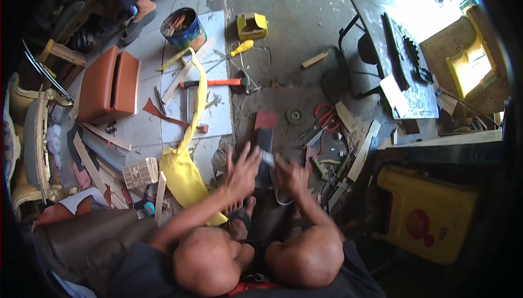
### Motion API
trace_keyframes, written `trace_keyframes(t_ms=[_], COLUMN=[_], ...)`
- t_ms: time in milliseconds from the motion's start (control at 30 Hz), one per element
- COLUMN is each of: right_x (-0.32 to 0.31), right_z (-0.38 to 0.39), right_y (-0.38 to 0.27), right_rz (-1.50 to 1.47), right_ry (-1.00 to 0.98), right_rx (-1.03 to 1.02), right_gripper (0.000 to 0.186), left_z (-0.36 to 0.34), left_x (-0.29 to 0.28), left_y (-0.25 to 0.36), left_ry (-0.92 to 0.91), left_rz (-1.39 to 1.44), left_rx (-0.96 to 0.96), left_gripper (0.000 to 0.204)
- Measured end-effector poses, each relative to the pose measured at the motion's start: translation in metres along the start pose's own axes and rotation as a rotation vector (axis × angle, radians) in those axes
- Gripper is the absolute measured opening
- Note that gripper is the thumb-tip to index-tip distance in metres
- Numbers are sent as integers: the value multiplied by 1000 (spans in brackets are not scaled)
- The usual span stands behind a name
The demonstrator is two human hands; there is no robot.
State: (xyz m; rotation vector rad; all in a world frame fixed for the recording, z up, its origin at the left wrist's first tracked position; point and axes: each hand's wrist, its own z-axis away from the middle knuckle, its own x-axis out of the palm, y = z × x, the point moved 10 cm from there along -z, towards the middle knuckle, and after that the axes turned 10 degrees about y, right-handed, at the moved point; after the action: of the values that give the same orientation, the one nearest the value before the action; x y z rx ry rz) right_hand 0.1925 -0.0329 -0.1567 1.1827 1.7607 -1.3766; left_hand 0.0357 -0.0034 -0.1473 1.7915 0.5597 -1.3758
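Between my knees, a dark flat bar-shaped block (265,137) lies on the floor, pointing away from me. Across it sits a short grey flat piece, perhaps a blade (267,158). My right hand (292,176) is closed around its right end, slightly smeared by motion. At its left, my left hand (243,171) has its fingers stretched and spread; whether they touch the grey piece cannot be made out. A thin pale loop (281,197) hangs below my right hand. Beyond the dark block lies a reddish patch of material (266,119).
Yellow cloth (182,172) lies left of my arm. Ahead are a hammer (218,82), a yellow-handled tool (242,47) and a tin of scraps (184,28). Red-handled scissors (323,117) and pliers (327,170) lie right. A yellow crate (427,211) and brown cushioned piece (106,88) flank me.
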Motion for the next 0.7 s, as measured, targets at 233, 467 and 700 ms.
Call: trace_keyframes(t_ms=[233,467,700], right_x=[3,8,-2], right_z=[-33,-4,22], right_y=[-5,-12,6], right_rz=[-12,-115,1], right_ry=[41,51,82], right_rx=[47,-1,-54], right_gripper=[34,38,50], left_z=[-31,67,-1], left_x=[-13,-2,-8], left_y=[-20,6,14], left_ry=[35,-157,0], left_rz=[35,106,-31], left_rx=[-16,-79,78], left_gripper=[61,61,63])
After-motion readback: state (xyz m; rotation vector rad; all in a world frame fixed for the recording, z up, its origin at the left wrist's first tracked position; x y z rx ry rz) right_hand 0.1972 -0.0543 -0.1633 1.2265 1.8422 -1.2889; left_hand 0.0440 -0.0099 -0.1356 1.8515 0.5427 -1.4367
